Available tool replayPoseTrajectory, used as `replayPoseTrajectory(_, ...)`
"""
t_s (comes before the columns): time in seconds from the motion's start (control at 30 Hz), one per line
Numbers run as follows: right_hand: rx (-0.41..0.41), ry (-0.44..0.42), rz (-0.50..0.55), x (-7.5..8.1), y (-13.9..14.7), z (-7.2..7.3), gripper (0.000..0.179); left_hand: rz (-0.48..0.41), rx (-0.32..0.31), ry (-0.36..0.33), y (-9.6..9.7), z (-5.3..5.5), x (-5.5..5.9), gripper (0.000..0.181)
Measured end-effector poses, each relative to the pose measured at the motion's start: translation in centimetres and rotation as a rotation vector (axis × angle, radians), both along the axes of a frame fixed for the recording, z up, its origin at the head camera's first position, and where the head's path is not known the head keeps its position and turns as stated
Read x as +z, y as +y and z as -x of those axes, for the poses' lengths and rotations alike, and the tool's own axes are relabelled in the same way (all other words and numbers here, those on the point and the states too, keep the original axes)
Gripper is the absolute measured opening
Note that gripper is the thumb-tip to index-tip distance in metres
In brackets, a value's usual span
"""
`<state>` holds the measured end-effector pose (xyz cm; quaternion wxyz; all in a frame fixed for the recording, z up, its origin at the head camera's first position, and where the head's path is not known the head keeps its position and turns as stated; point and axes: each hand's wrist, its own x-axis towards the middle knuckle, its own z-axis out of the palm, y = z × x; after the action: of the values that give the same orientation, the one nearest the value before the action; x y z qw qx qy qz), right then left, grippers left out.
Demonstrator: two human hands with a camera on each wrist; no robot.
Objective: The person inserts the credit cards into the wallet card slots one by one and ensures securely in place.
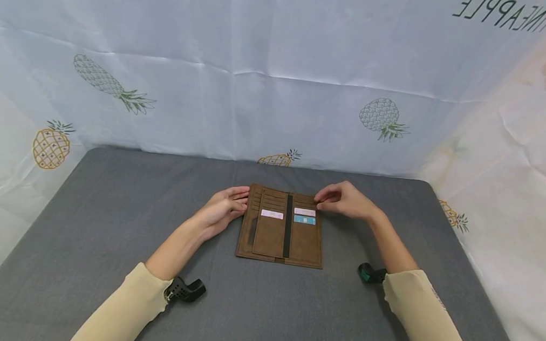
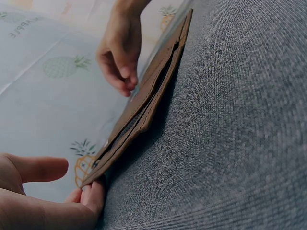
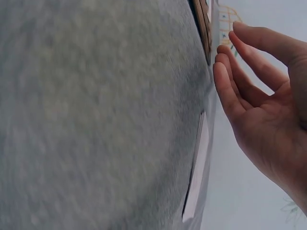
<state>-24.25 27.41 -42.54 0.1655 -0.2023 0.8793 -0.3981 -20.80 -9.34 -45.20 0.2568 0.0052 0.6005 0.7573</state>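
A brown wallet (image 1: 269, 240) lies unfolded on the grey table, with card slots on both sides and a dark strip down its middle. One pink card (image 1: 272, 214) shows in the left part; another pink card (image 1: 305, 212) and a blue card (image 1: 305, 220) show in the right part. My left hand (image 1: 221, 209) is at the wallet's left edge, fingertips touching it, thumb held apart. Over the upper right corner, my right hand (image 1: 345, 199) hovers with loosely bent fingers. In the right wrist view, nothing shows between that hand's fingers.
On the grey tabletop (image 1: 260, 321), a flat pale item (image 3: 197, 172) lies below the right hand in the right wrist view; its kind is unclear. A pineapple-print cloth (image 1: 239, 108) hangs behind the table. Dark wrist devices (image 1: 186, 290) are on both arms.
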Motion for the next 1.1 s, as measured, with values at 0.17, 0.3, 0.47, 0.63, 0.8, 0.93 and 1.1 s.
replayPoseTrajectory(0.17, -0.063, 0.016, 0.012, 0.4, 1.4, -0.1, 0.025, 0.002, 0.003, -0.005, 0.0, -0.1, 0.2, 0.073)
replayPoseTrajectory(0.3, -0.112, 0.039, 0.021, 0.6, 2.8, -0.2, 0.028, 0.007, 0.002, -0.001, 0.0, -0.1, 0.2, 0.073)
replayPoseTrajectory(0.47, -0.182, 0.072, -0.033, 0.4, 4.4, -0.4, 0.035, 0.006, -0.002, 0.007, 0.1, 0.0, 0.0, 0.073)
replayPoseTrajectory(0.63, -0.221, 0.123, -0.138, 0.1, 5.4, -0.3, 0.045, -0.006, 0.003, 0.005, 0.1, 0.0, 0.0, 0.073)
replayPoseTrajectory(0.8, -0.235, 0.153, -0.250, -0.5, 6.0, 0.2, 0.054, -0.008, 0.004, 0.000, 0.1, 0.1, 0.1, 0.072)
replayPoseTrajectory(0.93, -0.227, 0.173, -0.274, -0.6, 6.2, 0.4, 0.051, -0.009, 0.000, -0.001, 0.0, 0.1, 0.1, 0.072)
replayPoseTrajectory(1.1, -0.236, 0.160, -0.275, -0.4, 6.1, 0.3, 0.051, 0.003, -0.007, 0.005, 0.0, 0.0, 0.0, 0.073)
